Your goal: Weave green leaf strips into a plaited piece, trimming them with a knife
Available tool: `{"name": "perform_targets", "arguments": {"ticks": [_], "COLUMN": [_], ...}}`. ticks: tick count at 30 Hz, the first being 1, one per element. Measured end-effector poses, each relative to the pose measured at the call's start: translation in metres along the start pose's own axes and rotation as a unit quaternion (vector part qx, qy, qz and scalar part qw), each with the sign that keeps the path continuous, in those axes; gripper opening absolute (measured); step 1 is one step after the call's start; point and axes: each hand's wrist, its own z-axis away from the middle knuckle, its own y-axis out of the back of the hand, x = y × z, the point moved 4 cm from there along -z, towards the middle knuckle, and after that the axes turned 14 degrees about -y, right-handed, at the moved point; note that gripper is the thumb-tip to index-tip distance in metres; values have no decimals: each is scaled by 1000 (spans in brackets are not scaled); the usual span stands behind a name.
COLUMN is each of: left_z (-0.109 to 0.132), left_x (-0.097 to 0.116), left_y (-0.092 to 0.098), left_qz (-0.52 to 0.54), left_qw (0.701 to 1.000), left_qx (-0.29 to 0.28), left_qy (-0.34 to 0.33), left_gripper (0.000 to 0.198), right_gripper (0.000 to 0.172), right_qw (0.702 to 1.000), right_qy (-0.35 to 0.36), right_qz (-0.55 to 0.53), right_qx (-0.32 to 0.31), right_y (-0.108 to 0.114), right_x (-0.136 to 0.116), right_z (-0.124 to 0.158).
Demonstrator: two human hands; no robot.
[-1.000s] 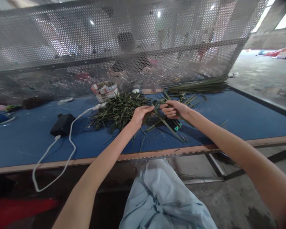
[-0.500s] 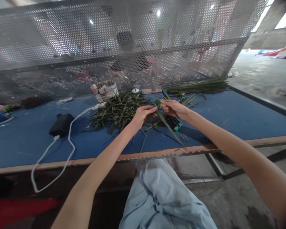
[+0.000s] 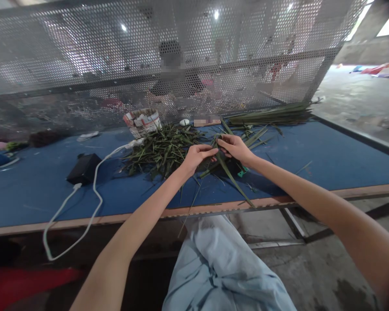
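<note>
My left hand (image 3: pixel 197 157) pinches a long green leaf strip (image 3: pixel 232 179) near its upper part, thumb stretched along it. Close against it, my right hand (image 3: pixel 235 147) has its fingertips closed on the same leaf work; the small folded part between the fingers is mostly hidden. The strip's free end hangs toward the table's front edge. Beneath the hands lie more cut leaf strips and a dark tool with a green tip (image 3: pixel 242 172), partly covered. Left of my hands spreads a heap of green leaf pieces (image 3: pixel 164 149).
A newspaper-covered container (image 3: pixel 143 122) stands behind the heap. A black box (image 3: pixel 84 168) with a white cable (image 3: pixel 95 190) sits at left. Long leaves (image 3: pixel 272 115) lie at the back right, before a perforated metal screen (image 3: pixel 116 56). Behind the screen is a person. The blue table (image 3: pixel 330 160) has a wooden edge.
My right hand has turned and its fingers have closed in nearer to my left hand. The left hand has shifted slightly right; the hanging leaf end has moved a little lower.
</note>
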Motion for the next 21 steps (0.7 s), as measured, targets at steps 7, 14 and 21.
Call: {"name": "perform_targets", "arguments": {"ticks": [7, 14, 21], "left_z": [-2, -3, -5], "left_x": [-4, -2, -1], "left_y": [6, 10, 22], "left_qz": [35, 23, -24], "left_qw": [997, 995, 988], "left_qx": [63, 99, 151], "left_qy": [24, -8, -35], "left_gripper": [23, 23, 25], "right_gripper": [16, 14, 35], "right_qw": [982, 961, 978], "right_qy": [99, 133, 74], "right_qz": [152, 244, 155], "right_qx": [55, -4, -118], "right_y": [-3, -5, -8], "right_x": [-7, -8, -9], "right_z": [5, 6, 8]}}
